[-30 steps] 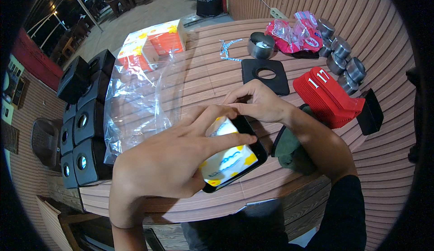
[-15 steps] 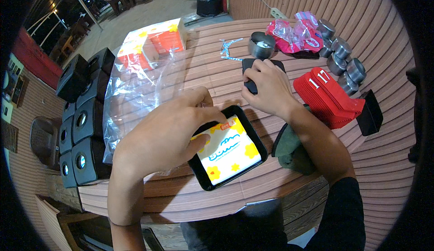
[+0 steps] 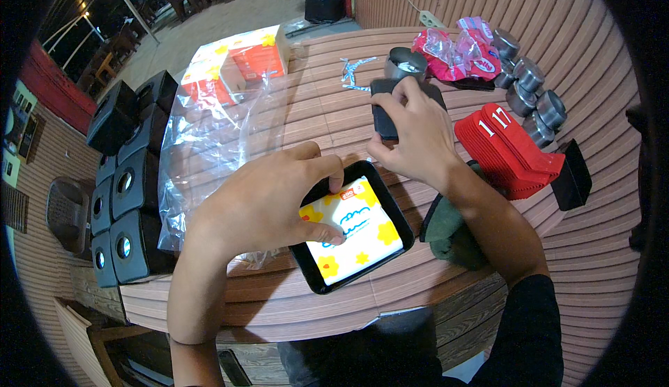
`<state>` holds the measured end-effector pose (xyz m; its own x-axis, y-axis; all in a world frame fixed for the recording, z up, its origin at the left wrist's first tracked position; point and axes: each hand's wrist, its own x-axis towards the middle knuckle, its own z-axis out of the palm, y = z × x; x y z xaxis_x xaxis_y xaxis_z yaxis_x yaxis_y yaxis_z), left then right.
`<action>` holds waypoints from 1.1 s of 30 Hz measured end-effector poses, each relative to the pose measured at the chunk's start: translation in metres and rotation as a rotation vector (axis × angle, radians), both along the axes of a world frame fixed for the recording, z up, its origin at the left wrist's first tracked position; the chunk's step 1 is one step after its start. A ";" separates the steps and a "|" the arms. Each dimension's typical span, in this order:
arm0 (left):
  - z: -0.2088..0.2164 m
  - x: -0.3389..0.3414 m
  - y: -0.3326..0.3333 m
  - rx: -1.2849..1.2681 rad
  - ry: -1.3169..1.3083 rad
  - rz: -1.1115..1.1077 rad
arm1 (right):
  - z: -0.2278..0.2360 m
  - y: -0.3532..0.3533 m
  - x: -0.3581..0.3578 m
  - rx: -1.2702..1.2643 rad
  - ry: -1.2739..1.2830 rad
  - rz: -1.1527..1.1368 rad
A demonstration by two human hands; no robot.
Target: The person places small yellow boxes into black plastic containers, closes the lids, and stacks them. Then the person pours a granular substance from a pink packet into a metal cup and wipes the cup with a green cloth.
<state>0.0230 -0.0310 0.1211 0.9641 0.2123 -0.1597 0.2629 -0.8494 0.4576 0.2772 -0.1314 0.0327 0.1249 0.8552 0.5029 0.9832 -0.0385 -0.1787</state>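
Note:
My left hand (image 3: 268, 199) reaches over an open black box (image 3: 408, 237) with a white and yellow tissue pack (image 3: 359, 237) lying inside. Its thumb rests on the top of the pack, while the bent fingers sit apart from the thumb near the box's far left edge. Beyond the box, my right hand (image 3: 418, 133) grips a black squarish lid (image 3: 385, 124), fingers over its top and thumb at the near side. The lid's underside is hidden. Beside my right forearm lies a dark green cloth (image 3: 453, 237).
Several black tissue boxes (image 3: 136, 185) are stacked at the left. Clear plastic wrap (image 3: 216, 157) holds more tissue packs (image 3: 258, 56). Metal ashtrays (image 3: 526, 77), a pink package (image 3: 460, 59), red number tags (image 3: 502, 153) and a metal bowl (image 3: 405, 62) stand at the right.
The lid has come up and tilted in my right hand, shifting slightly away. My left thumb has slid right across the pack, and its fingers have drawn back a little.

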 end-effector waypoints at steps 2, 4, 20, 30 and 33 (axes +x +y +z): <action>-0.001 -0.001 0.003 -0.053 -0.013 -0.005 | 0.005 -0.002 -0.003 0.206 0.008 0.064; -0.003 -0.002 0.006 -0.087 -0.028 -0.007 | 0.010 -0.005 -0.007 0.377 0.008 0.198; -0.030 -0.009 0.062 -0.045 -0.366 0.164 | 0.029 -0.032 -0.039 0.404 -0.167 0.662; -0.010 -0.014 0.065 -0.251 -0.316 0.306 | 0.014 -0.026 -0.052 0.247 -0.146 0.813; -0.013 -0.014 0.067 -0.177 -0.321 0.224 | 0.012 -0.025 -0.053 0.233 -0.118 0.818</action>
<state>0.0088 0.0356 0.1085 0.9038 0.4187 0.0885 0.2524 -0.6886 0.6798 0.2245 -0.1568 0.0445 -0.5507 0.5264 0.6477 0.6981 0.7159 0.0117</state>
